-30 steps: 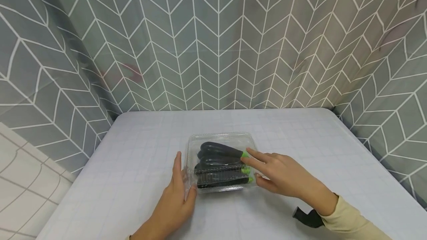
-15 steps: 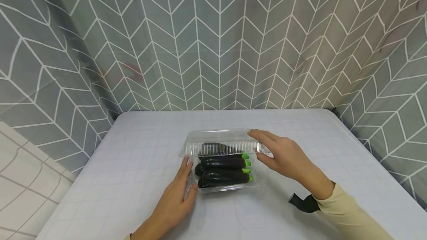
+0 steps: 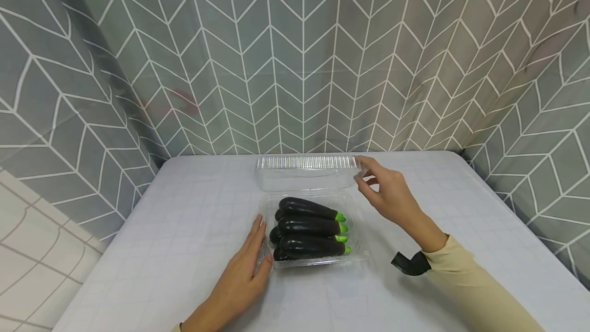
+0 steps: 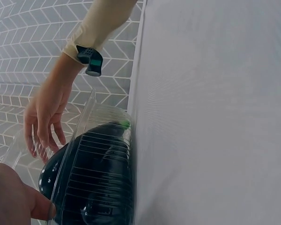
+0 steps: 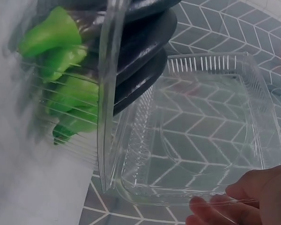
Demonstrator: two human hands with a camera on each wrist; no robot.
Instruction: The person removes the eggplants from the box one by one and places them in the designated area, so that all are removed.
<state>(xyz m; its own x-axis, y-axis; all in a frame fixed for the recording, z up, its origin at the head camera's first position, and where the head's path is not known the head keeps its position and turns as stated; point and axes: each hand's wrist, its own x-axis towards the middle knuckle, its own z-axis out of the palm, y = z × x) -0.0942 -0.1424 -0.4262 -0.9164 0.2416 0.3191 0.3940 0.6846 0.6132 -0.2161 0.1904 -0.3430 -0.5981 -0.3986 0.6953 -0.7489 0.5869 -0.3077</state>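
Observation:
Several dark eggplants point(image 3: 306, 226) with green stem ends lie stacked in a clear plastic clamshell container point(image 3: 318, 260) in the middle of the table. Its hinged lid point(image 3: 306, 181) is swung back, away from the person. My right hand point(image 3: 384, 188) pinches the right edge of the lid between thumb and fingers; in the right wrist view the fingertips point(image 5: 225, 208) lie at the lid's rim. My left hand point(image 3: 244, 270) rests along the container's left side, its fingers fairly straight. The left thumb point(image 4: 41, 206) touches the container's rim in the left wrist view.
A white cloth covers the table point(image 3: 193, 209). Behind it and on both sides hangs a grey curtain point(image 3: 301, 65) with white chevron lines. A black strap point(image 3: 412, 264) is on the right wrist. Pale tiles point(image 3: 37, 255) show at the lower left.
The right hand has lifted the lid and swung it away from the person, so the container went from covered to open and the eggplants are exposed. The left hand stays at the left side.

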